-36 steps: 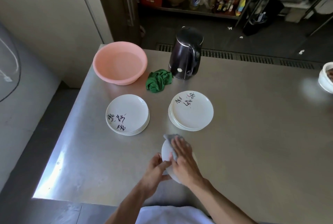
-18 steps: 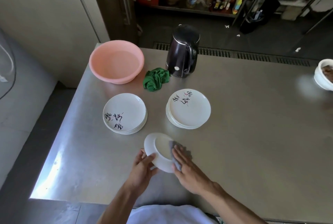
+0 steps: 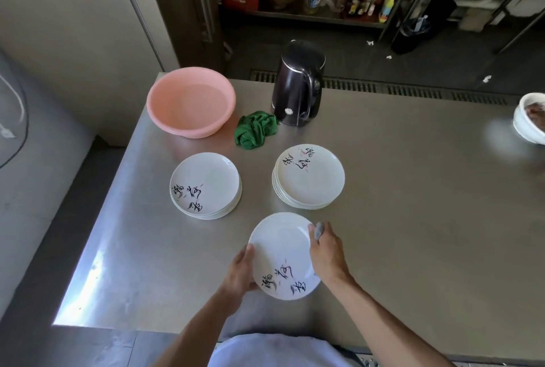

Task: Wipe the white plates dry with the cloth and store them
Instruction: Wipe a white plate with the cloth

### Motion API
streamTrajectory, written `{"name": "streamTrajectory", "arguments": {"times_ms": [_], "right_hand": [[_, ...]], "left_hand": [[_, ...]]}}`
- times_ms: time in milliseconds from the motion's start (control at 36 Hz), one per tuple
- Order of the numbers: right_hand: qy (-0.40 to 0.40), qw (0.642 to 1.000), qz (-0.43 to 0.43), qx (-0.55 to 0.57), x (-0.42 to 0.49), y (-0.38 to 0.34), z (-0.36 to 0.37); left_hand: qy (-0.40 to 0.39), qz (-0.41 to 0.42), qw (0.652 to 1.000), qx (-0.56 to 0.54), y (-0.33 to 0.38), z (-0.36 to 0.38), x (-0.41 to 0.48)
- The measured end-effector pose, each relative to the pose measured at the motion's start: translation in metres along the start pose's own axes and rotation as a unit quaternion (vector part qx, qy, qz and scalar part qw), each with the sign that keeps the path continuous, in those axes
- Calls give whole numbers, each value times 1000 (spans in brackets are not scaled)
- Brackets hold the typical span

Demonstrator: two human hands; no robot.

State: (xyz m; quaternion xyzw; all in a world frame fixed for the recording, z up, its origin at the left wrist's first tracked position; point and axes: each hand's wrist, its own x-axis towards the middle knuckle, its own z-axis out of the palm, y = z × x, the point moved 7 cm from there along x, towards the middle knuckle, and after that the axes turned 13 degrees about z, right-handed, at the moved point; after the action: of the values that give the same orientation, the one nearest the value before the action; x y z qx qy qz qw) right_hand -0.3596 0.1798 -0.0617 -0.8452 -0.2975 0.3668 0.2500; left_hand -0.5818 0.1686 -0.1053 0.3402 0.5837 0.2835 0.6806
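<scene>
Left hand [image 3: 240,270] grips the round white inscribed plate [image 3: 283,254] by its rim while right hand [image 3: 326,251] pinches a grey cloth [image 3: 319,229] against its far edge.

Dim room, daylight glare along the steel table's [image 3: 413,234] left edge, wide-angle bowing at the corners.

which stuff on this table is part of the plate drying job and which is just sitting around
In the job: held plate, grey cloth, left hand gripping the plate's rim, right hand holding the cloth, left plate stack, right plate stack.
Lying about: pink basin, green rag, black kettle, white bowl at the right edge.
</scene>
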Motion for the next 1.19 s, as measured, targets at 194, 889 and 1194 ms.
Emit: {"name": "streamTrajectory", "arguments": {"times_ms": [194,889,1194], "right_hand": [[41,997,-51,-48,-12,12,4],[-165,888,-328,-277,-50,-50,74],[-119,970,-207,-44,-26,-34,24]], "left_hand": [[13,-1,998,-53,-2,5,-12],[104,124,986,-29,46,-17,-2],[271,180,941,-91,92,-53,16]]}}
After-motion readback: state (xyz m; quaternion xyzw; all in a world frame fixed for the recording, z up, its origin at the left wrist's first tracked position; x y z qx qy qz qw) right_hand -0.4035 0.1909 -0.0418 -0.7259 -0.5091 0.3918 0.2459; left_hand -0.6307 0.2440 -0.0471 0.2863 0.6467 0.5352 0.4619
